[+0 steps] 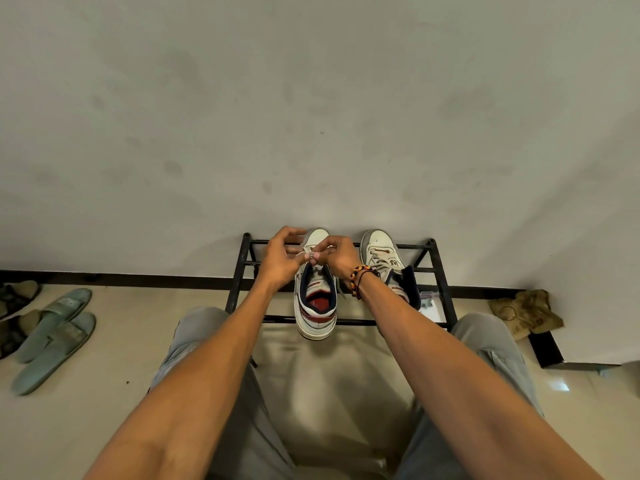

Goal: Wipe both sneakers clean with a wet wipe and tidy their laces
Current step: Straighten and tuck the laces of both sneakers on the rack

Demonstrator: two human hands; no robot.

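Pinching a lace [302,253] over the left shoe [316,299], both hands, left [281,260] and right [336,258], hold it tight. The other shoe [384,258] sits beside it on the black rack [437,268].

Two white sneakers [316,299] [382,254] are placed on a black metal rack [440,271], which is set on the tiled floor [114,341].

Both hands meet over the near sneaker [316,303] on the black metal rack [440,271]; the left hand [282,259] and right hand [337,256] pinch its white lace [304,253] between fingertips — the second sneaker [382,252] stands just right of the pinch; green slippers [55,337] lie far left.
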